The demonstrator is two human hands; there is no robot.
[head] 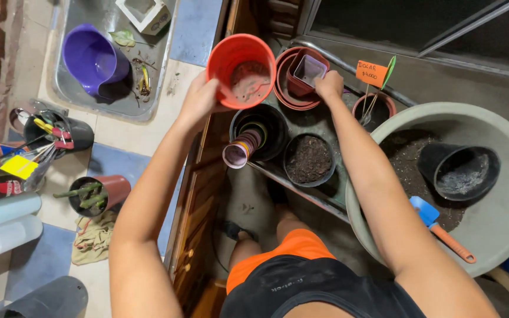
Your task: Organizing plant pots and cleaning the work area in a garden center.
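My left hand point(198, 101) grips the rim of an orange-red plastic plant pot point(241, 66), held tilted with a little soil inside. My right hand point(329, 86) reaches to a small square reddish pot point(306, 70) that sits inside a stack of round terracotta-coloured saucers point(290, 97). Below them stand a black pot with a stack of small coloured pots lying in it point(247, 144) and a black pot full of dark soil point(308, 159).
A large grey basin point(502, 235) at right holds soil, a black pot point(458, 171) and a blue trowel with orange handle point(437, 227). An orange tag point(371, 73) stands in a small pot. At left, a sink with a purple bowl point(92, 59), tools, bottles, a pot with cuttings point(96, 194).
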